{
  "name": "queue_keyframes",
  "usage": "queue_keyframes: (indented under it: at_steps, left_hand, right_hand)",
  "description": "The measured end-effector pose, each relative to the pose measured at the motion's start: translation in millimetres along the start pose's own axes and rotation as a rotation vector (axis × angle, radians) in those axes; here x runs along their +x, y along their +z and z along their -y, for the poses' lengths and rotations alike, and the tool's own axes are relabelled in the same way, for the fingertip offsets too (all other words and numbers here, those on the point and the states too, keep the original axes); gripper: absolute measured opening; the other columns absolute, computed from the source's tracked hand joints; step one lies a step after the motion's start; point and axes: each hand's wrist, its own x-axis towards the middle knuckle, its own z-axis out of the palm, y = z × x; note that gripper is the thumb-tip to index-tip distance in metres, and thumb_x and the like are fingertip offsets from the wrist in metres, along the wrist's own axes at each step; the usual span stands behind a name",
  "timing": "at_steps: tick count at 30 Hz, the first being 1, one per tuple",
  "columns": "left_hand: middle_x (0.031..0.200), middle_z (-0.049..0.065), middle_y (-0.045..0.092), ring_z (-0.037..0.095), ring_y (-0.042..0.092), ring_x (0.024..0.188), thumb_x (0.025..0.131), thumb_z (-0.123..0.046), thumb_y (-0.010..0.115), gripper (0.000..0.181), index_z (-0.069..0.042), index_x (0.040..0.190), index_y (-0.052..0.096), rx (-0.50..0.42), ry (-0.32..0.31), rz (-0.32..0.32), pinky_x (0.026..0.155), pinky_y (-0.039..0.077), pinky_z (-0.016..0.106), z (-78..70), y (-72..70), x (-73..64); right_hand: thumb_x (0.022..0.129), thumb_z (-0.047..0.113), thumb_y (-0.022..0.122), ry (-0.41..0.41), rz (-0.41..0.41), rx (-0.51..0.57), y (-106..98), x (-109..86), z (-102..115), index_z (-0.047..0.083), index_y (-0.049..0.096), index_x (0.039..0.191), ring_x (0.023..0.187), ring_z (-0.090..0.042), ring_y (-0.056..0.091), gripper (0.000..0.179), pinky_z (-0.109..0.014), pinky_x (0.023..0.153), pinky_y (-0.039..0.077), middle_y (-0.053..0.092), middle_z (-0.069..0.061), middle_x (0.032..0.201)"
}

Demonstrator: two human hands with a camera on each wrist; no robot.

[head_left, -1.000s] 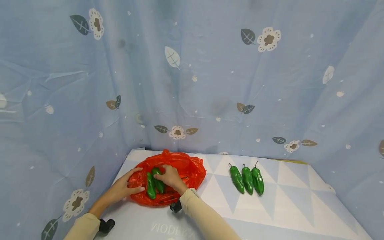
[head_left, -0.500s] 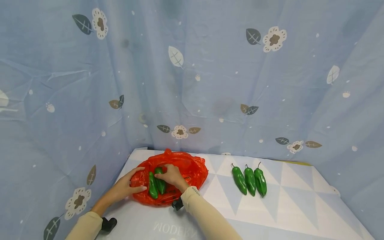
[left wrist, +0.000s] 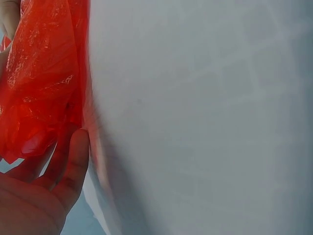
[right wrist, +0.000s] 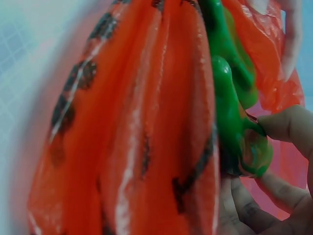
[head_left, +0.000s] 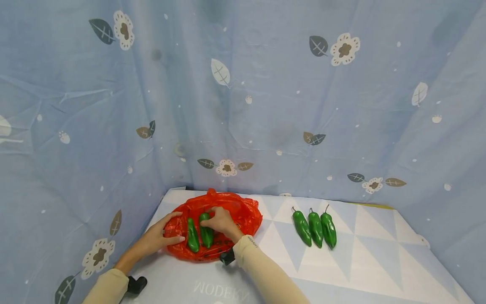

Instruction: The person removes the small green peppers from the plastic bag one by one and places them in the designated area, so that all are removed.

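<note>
A red plastic bag (head_left: 243, 217) lies with its mouth spread at the left of the table. My left hand (head_left: 157, 236) holds the bag's left side, its thumb over the rim. In the left wrist view its fingers (left wrist: 73, 161) lie against the bag's outside. Within the bag are two long green peppers. My right hand (head_left: 224, 223) grips the right-hand pepper (head_left: 206, 236) near its stem end, with the thumb (right wrist: 281, 125) on it in the right wrist view. The other pepper (head_left: 193, 238) lies just to its left.
Three more green peppers (head_left: 315, 228) lie side by side on the patterned tabletop (head_left: 364, 257), right of the bag. A blue curtain (head_left: 265, 105) with flowers and leaves stands close behind the table and along its left side.
My right hand has shifted slightly right with its pepper, and the gap between the two peppers in the bag has widened. The left hand stays on the bag's edge.
</note>
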Motion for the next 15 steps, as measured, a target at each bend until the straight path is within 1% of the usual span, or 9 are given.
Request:
queue_keyframes:
  at_steps: [7,15]
  left_hand:
    - [0.157,0.028,0.038,0.053,0.039,0.14,0.085,-0.04,0.085,0.089,-0.017,0.157,0.037,0.008,0.011,-0.008,0.106,0.04,0.07,-0.2,0.2,-0.6]
    - [0.158,0.027,0.037,0.053,0.036,0.142,0.085,-0.04,0.085,0.089,-0.016,0.157,0.038,0.01,0.028,-0.004,0.107,0.037,0.071,2.0,0.6,-0.3]
  right_hand:
    - [0.086,0.021,0.085,0.025,0.034,0.061,-8.7,-4.0,1.0,0.003,0.064,0.126,0.078,-0.017,0.067,0.049,-0.034,0.069,0.063,0.065,-0.002,0.1]
    - [0.086,0.021,0.085,-0.011,0.071,0.075,-15.3,-10.8,1.8,0.008,0.067,0.124,0.073,-0.016,0.068,0.044,-0.038,0.068,0.063,0.066,-0.002,0.098]
